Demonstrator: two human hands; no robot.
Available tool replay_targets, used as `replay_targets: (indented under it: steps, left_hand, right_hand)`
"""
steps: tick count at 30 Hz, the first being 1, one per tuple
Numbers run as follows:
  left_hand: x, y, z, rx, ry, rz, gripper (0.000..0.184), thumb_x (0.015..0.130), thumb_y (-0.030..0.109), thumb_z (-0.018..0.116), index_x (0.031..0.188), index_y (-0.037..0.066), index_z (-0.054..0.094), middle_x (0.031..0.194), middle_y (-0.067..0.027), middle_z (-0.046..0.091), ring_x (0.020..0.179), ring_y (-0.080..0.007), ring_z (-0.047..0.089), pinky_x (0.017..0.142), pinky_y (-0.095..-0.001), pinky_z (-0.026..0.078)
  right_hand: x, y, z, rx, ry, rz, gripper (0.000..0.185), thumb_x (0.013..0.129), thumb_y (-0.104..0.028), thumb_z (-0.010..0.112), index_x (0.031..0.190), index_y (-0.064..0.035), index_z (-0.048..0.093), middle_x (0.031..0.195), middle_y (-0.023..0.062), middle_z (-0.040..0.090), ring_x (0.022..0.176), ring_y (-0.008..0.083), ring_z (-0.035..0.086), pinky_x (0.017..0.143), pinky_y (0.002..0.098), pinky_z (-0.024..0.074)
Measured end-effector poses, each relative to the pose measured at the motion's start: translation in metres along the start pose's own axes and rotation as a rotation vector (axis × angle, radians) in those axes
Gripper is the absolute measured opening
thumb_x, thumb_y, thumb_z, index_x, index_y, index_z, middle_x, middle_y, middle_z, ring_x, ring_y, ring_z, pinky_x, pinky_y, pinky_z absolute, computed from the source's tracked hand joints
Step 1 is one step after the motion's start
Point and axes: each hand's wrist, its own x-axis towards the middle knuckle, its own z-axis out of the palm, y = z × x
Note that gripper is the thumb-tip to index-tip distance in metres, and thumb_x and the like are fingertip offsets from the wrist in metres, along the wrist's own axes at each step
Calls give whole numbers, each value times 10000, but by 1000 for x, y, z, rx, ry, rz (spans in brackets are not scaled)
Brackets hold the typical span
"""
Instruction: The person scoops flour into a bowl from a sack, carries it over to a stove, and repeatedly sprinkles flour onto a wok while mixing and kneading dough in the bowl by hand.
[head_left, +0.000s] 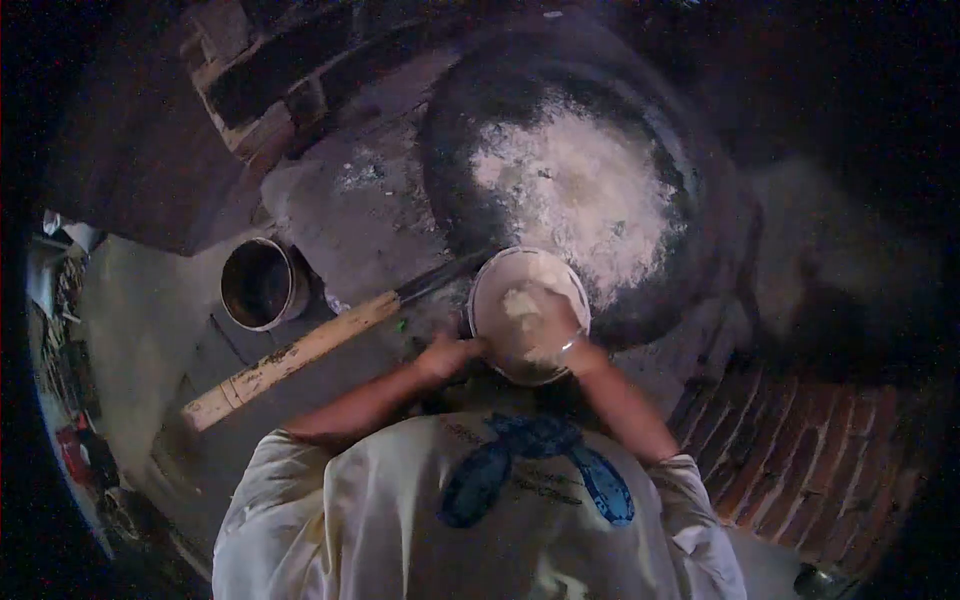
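A round white bucket (pixel 481 300) stands right in front of my body, with pale powdery stuff (pixel 522 300) inside. My left hand (pixel 450 357) grips the bucket's left side near the rim, fingers partly hidden. Down inside the bucket is my right hand (pixel 552 330), with a light band on its wrist; its fingers are blurred against the contents, so their hold does not show. Just beyond the bucket is a large dark round pan (pixel 455 130), with a broad heap of whitish powder (pixel 590 190) spread over its middle.
A long tool with a wooden handle (pixel 300 355) and dark shaft slants from lower left toward the pan. Left of it stands a dark-insided bucket (pixel 298 290). Brickwork (pixel 810 460) lies at lower right, and stacked blocks (pixel 265 130) stand at upper left.
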Motion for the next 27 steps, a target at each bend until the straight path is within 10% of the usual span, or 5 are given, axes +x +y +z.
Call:
replay_targets:
  steps: [4,5,11,20,27]
  left_hand:
    - [23,-64,-34,-67,17,-142,623,611,151,647,1130,-28,353,1053,-133,483,928,-224,479,794,-320,394]
    - [23,-67,-39,-94,26,-119,531,652,124,638,1116,14,404,1110,-95,463,997,-214,449,860,-329,359]
    - [-5,-16,-45,-207,-38,-18,509,661,114,625,1114,18,414,1122,-92,455,1008,-220,439,869,-338,349]
    - [1,-14,-51,-50,-95,-213,604,610,155,633,1122,-19,366,988,-136,517,878,-209,488,755,-319,409]
    - [4,8,-43,-41,-76,34,557,647,161,629,1111,-28,386,992,-125,527,867,-203,507,746,-318,419]
  right_hand:
    - [16,-15,-1,328,145,128,291,759,-188,492,959,20,515,885,117,559,842,217,533,741,274,415]
    - [17,-46,-8,932,80,579,285,776,-183,477,982,10,507,900,106,555,845,223,535,712,295,433]
    - [16,-34,11,1790,-138,620,306,774,-167,456,1046,-28,460,902,106,547,806,214,541,644,339,452]
    - [27,-31,11,1835,-146,409,220,773,-103,442,987,-58,470,815,62,507,637,137,450,453,216,385]
    - [39,-18,1,1904,-270,550,109,779,-124,461,872,-77,493,723,33,485,544,113,421,380,203,340]
